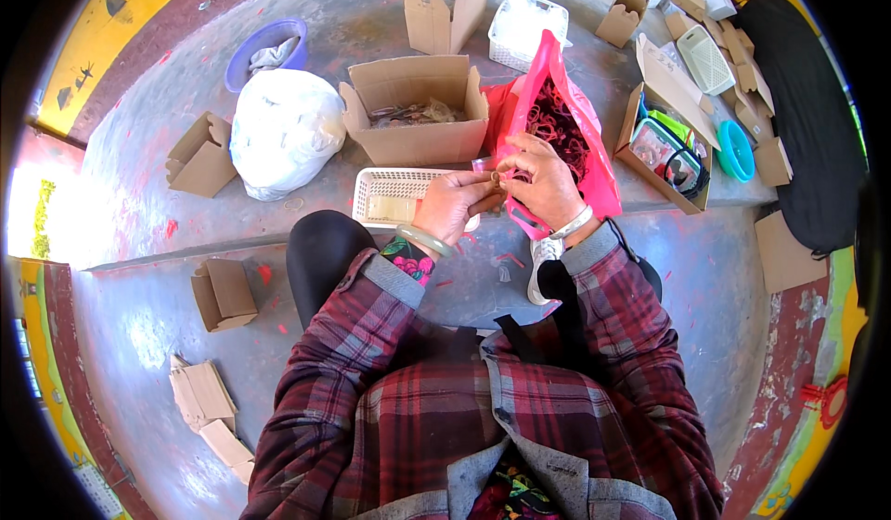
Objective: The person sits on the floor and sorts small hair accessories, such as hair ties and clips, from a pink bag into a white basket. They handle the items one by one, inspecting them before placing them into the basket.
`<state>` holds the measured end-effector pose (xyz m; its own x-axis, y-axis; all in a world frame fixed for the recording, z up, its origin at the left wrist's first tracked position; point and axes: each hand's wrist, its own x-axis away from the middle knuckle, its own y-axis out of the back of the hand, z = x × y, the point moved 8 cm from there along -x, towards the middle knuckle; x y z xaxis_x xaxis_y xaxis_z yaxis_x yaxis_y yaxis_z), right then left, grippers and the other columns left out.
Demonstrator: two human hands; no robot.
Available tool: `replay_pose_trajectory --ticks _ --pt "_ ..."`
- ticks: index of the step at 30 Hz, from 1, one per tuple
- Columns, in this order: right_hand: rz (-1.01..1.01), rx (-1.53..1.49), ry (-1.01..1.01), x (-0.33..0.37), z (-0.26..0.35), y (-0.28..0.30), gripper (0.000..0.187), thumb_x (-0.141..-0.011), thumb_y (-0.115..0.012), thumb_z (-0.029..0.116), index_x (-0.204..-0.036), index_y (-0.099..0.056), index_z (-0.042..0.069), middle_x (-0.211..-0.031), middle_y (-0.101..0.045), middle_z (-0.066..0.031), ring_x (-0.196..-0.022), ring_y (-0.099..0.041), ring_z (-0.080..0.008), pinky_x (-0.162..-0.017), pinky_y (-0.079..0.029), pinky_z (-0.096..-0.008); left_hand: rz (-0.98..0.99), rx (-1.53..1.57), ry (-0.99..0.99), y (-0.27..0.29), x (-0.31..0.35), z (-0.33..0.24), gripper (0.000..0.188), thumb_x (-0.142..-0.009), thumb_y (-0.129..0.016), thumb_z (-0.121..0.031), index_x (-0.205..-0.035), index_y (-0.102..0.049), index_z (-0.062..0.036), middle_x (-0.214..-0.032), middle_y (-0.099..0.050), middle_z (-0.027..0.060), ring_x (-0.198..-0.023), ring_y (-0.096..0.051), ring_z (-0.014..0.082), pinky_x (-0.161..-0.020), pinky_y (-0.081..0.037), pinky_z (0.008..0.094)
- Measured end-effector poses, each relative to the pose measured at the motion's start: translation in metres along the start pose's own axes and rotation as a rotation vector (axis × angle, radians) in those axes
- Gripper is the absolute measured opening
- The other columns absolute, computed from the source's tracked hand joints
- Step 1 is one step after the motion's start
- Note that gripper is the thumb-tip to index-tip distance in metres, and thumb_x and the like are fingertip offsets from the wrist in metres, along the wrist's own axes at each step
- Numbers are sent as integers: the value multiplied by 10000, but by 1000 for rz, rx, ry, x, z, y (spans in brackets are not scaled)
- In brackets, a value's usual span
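Both hands (501, 190) pinch a small ring (495, 178) beside glossy pink bag (594, 162).

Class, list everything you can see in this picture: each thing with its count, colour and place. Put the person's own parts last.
open cardboard box: one, brown, centre, holding small items
white basket: one, just left of the hands
pink bag: one, behind the hands, dark red bands inside
white sack: one, left of the box
blue tub: one, far left
teal bowl: one, right
small folded cartons: several, brown, scattered
small item: one, pinched between both hands, too small to tell
left hand: green bangle on wrist
right hand: pale wristband
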<state>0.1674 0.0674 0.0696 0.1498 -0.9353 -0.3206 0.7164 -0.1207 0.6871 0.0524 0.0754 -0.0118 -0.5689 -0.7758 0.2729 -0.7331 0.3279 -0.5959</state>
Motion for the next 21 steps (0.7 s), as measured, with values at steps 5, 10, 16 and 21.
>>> replay_pose_trajectory --ticks 5,10,16,21 --pt "72 66 62 1 -2 -4 148 -655 -665 119 -794 -657 68 -1145 -541 -214 -1141 -455 -357 -962 -365 -408 18 -24 17 0 -1 4 268 -881 -516 -42 -1111 -536 94 -1031 -605 164 -906 -624 208 -824 -508 276" --pt "205 73 79 4 -11 -14 151 -666 -640 166 -768 -663 57 -1131 -548 -220 -1125 -460 -365 -968 -353 -415 16 -48 -4 -1 0 5 274 -880 -514 -40 -1118 -535 94 -1033 -603 167 -907 -623 210 -817 -509 280" --pt "297 168 135 7 -16 -24 196 -702 -601 212 -785 -666 46 -1107 -565 -208 -1106 -470 -364 -953 -365 -410 2 -120 38 2 -1 16 280 -874 -523 -50 -1120 -538 83 -1026 -604 154 -893 -627 219 -803 -513 284" --pt "208 106 82 5 -13 -20 152 -676 -635 150 -783 -662 44 -1097 -572 -211 -1089 -496 -346 -934 -382 -403 0 -18 36 3 -3 15 244 -882 -506 -52 -1083 -545 82 -1012 -605 159 -886 -626 219 -814 -511 297"
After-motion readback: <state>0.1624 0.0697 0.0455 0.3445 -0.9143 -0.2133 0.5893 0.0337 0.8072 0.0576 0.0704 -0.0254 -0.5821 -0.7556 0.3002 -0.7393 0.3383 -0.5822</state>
